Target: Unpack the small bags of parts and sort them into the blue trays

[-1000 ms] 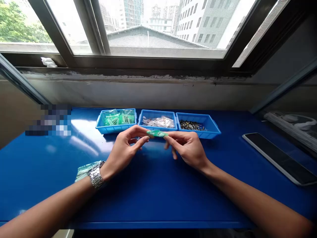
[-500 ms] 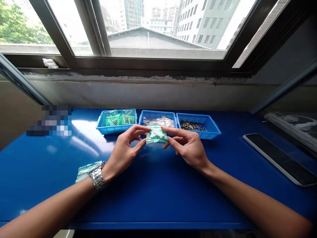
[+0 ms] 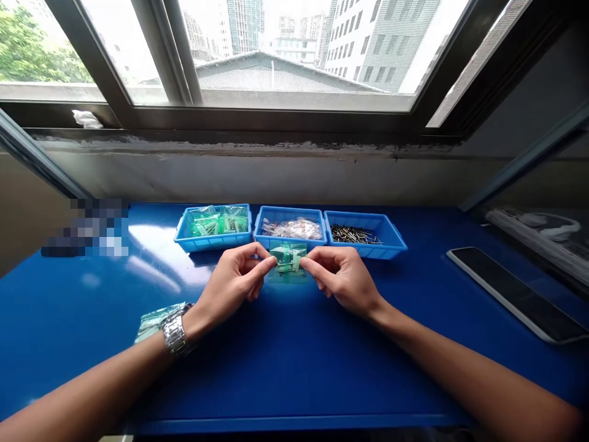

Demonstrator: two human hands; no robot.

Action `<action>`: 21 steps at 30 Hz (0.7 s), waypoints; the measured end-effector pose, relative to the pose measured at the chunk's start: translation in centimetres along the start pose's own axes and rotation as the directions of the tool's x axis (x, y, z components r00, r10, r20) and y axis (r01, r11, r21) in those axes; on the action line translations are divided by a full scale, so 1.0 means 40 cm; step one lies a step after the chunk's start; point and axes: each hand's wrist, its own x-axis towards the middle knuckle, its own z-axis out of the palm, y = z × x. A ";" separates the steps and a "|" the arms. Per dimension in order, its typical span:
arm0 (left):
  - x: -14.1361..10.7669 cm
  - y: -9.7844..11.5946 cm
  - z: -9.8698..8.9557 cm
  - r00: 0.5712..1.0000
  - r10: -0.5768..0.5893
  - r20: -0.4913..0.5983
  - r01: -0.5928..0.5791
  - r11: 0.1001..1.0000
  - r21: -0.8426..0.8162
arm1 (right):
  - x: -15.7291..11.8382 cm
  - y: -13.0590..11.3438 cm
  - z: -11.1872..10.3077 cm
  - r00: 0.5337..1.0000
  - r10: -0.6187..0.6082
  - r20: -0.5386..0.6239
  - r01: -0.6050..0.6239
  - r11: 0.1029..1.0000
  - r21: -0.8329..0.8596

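A small clear green plastic bag (image 3: 288,261) hangs above the blue table between my two hands. Inside it show pale green pieces and thin dark screws. My left hand (image 3: 239,273) pinches the bag's left edge between thumb and fingers. On the opposite edge, my right hand (image 3: 340,276) has the same pinch. Just beyond the bag stands a blue tray of small clear packets (image 3: 292,229). To its left, a blue tray holds green bags with pieces inside (image 3: 211,222); to its right, another holds loose dark screws (image 3: 352,234).
A stack of flat green bags (image 3: 154,319) lies by my left wrist, partly behind the watch. At the right lies a phone-like dark slab (image 3: 515,291) with a pale edge. A window and wall bound the table (image 3: 285,356) at the back.
The bag was crumpled and bright; now it is spread flatter and its contents show. My fingers have shifted to pinch its side edges, and the view has moved slightly.
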 end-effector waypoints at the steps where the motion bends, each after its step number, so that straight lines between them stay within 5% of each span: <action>1: 0.000 0.001 0.000 1.000 -0.001 -0.004 0.001 1.000 0.007 | 0.000 0.001 0.000 1.000 -0.008 -0.005 0.008 1.000 -0.006; 5: -0.003 0.004 0.006 0.999 0.034 -0.020 -0.033 0.999 0.032 | -0.002 0.008 0.001 0.999 -0.040 -0.028 0.040 0.999 -0.014; 10: -0.004 -0.002 0.004 0.965 0.248 -0.089 -0.231 0.959 0.167 | -0.005 0.011 0.001 0.989 -0.089 -0.117 0.089 0.996 -0.007; 13: -0.004 -0.006 0.000 0.956 0.281 -0.082 -0.255 0.938 0.233 | -0.003 0.011 -0.002 0.987 -0.098 -0.129 0.094 0.995 -0.037; 21: -0.007 0.026 -0.013 0.965 0.257 -0.049 -0.221 0.901 0.372 | -0.006 0.004 -0.002 0.982 -0.051 0.184 0.064 0.995 -0.070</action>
